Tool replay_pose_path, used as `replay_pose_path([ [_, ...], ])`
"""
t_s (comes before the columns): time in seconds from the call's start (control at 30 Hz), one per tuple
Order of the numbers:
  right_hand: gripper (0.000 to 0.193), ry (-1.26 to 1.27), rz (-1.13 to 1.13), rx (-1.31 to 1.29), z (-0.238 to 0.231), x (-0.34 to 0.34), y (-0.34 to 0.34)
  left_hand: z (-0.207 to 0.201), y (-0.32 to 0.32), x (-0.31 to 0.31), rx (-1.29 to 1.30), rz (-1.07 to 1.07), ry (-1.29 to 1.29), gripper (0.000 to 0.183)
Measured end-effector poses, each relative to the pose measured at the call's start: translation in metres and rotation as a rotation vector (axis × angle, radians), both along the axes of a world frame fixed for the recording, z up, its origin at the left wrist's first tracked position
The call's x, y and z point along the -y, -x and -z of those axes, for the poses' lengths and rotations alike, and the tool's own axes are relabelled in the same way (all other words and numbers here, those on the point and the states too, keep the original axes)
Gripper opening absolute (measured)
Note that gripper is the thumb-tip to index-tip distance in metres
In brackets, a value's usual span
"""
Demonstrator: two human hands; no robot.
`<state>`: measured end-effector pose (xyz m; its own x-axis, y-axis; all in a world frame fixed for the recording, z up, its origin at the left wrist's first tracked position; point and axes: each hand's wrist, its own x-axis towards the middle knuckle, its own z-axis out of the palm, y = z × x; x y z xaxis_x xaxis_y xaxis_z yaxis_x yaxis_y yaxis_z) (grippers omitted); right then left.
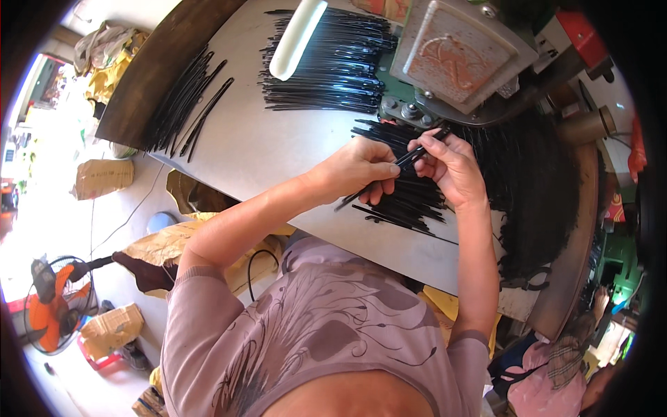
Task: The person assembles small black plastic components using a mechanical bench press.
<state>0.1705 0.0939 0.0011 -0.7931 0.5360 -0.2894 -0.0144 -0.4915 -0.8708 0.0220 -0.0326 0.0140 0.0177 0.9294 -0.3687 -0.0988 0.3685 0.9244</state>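
My left hand (363, 170) and my right hand (451, 167) are both closed on a few thin black strips (411, 156) held slantwise between them. The left thumb and fingers pinch the lower part, and a free end sticks out below that hand. Nearer the upper end, my right thumb presses the strips against the fingers. Under and around the hands lies a loose pile of similar black strips (410, 201) on the pale tabletop (240, 132). How many strips I hold cannot be made out.
A green and grey machine (465, 55) stands just beyond my hands. A lit white lamp (297, 42) hangs over a neat row of strips (326, 90). More strips (182, 104) lie by the curved brown edge board (139, 76). A dark heap (535, 201) fills the right side.
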Motion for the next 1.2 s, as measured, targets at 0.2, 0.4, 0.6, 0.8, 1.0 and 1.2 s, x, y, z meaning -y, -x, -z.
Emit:
replay_pose_path([
  [0.2, 0.018, -0.039, 0.084, -0.013, 0.0, 0.001, -0.007, -0.008, 0.0, -0.007, -0.108, -0.034, 0.004, 0.017],
  [0.4, 0.017, -0.038, 0.119, -0.018, 0.003, 0.001, -0.01, 0.005, -0.008, -0.01, -0.704, -0.116, -0.443, 0.013],
  [0.6, 0.015, -0.014, 0.185, -0.048, 0.005, 0.004, -0.01, 0.011, -0.008, -0.014, -0.859, -0.068, -0.534, 0.011],
  [0.8, 0.015, 0.138, 0.449, -0.202, 0.023, -0.017, -0.002, -0.006, -0.018, -0.005, -1.08, -0.232, -0.827, 0.044],
  [1.0, 0.015, 0.229, 0.511, -0.349, 0.027, -0.023, 0.007, 0.016, -0.003, -0.033, 0.34, -0.385, -0.039, 0.022],
  [1.2, 0.014, 0.215, 0.522, -0.368, 0.02, -0.022, 0.013, 0.029, 0.02, -0.063, 0.508, -0.534, -0.061, 0.019],
])
